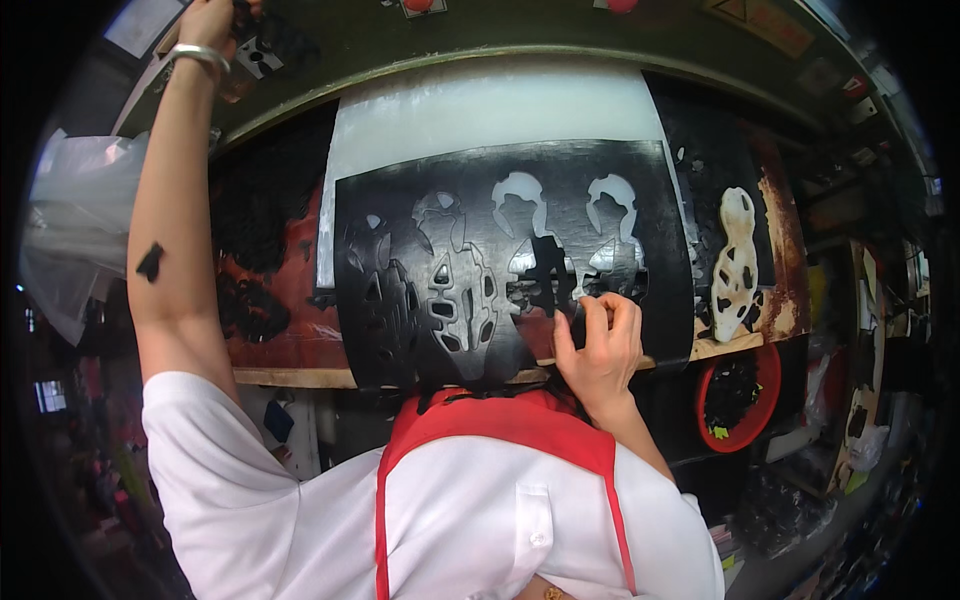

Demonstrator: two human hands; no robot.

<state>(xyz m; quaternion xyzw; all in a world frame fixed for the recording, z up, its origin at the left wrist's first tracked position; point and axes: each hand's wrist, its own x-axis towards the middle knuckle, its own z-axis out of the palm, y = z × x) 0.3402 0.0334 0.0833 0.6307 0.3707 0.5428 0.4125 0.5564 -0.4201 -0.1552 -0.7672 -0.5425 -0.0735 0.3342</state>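
A black rubber-like sheet (470, 160) with several shoe-sole-shaped cutouts lies in front of me, its near edge hanging over the wooden table edge. My right hand (605, 350) is at the near part of the sheet, beside the cutouts right of the middle. Its fingers are curled in close to the thumb; what they pinch is too small to make out. My left arm reaches far up to the left. There my left hand (208, 28), partly cut off by the top of the view, has its fingers bent around a dark part of the green machine (440, 45).
Under the sheet lies a pale board (490, 100). A cream sole-shaped piece with holes (735, 265) rests at the right. A red basin (707, 410) holding black scraps stands below the table edge. More dark scraps (255, 310) lie at the left.
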